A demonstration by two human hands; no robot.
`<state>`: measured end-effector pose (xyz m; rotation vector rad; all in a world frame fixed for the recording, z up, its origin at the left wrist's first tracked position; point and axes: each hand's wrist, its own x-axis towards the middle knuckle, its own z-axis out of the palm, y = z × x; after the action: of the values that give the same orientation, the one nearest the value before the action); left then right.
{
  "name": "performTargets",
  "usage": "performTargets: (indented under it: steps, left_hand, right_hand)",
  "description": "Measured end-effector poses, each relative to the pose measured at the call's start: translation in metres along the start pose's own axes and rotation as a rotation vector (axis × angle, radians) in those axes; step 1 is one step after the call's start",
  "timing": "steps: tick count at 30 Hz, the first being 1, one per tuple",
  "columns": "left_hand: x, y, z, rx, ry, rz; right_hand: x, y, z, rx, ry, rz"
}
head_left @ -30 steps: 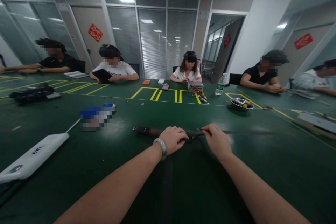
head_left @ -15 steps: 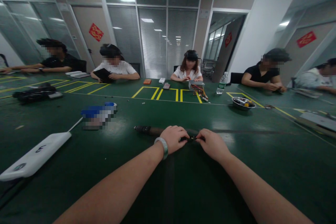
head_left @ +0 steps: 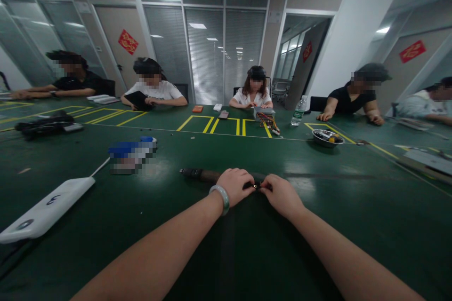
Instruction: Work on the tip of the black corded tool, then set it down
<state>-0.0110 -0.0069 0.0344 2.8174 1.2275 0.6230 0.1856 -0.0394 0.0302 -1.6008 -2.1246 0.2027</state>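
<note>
A long dark rod-like tool lies across the green table in front of me. My left hand, with a pale green bangle at the wrist, is closed over the tool's middle. My right hand is closed in a pinch right beside it, fingertips almost touching the left hand's, on a small part at the tool's joint where a thin dark cable runs off to the right. What the fingertips pinch is too small to name.
A white flat device with a cable lies at the left, a blurred blue-and-white object behind it. A metal bowl, a water bottle and a wired box stand farther back. Several people sit around the table.
My right hand slid left along the cable until it met my left hand at the tool's middle. A person at the far right stretched an arm out on the table.
</note>
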Motion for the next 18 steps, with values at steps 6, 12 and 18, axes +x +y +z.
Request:
performTargets:
  steps: [6, 12, 18]
  left_hand:
    - [-0.0007, 0.0035, -0.0008, -0.011, 0.013, 0.007]
    - [-0.0003, 0.0016, 0.0003, -0.003, 0.022, 0.011]
    - [0.0007, -0.0003, 0.0021, 0.000, 0.003, 0.012]
  right_hand:
    - [0.0019, 0.0006, -0.0013, -0.014, -0.013, 0.029]
    - [0.0031, 0.0053, -0.0009, -0.019, 0.005, 0.000]
    - [0.0026, 0.0052, -0.0008, -0.037, 0.055, -0.022]
